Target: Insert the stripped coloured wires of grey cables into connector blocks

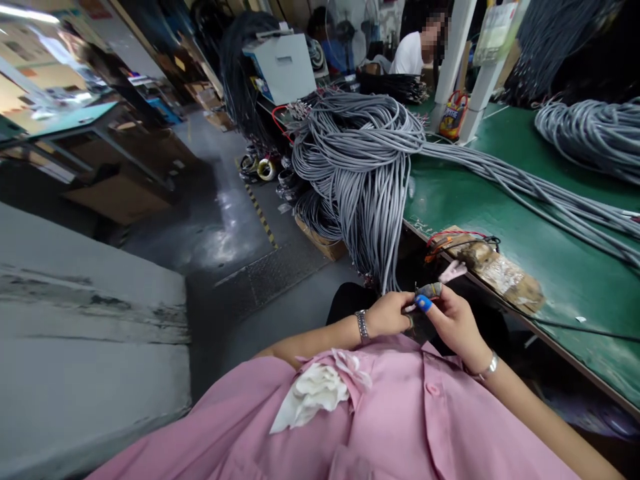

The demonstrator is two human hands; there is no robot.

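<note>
Grey cables [370,193] draped off the green surface [575,273]
Light, even pressure likely served best; the cables' hanging long axis ran downward, ends pointing floorward near the left hand [389,315], its fingertips pressed together; the right hand [459,327] pinched against them, anything between too small to tell.
</note>
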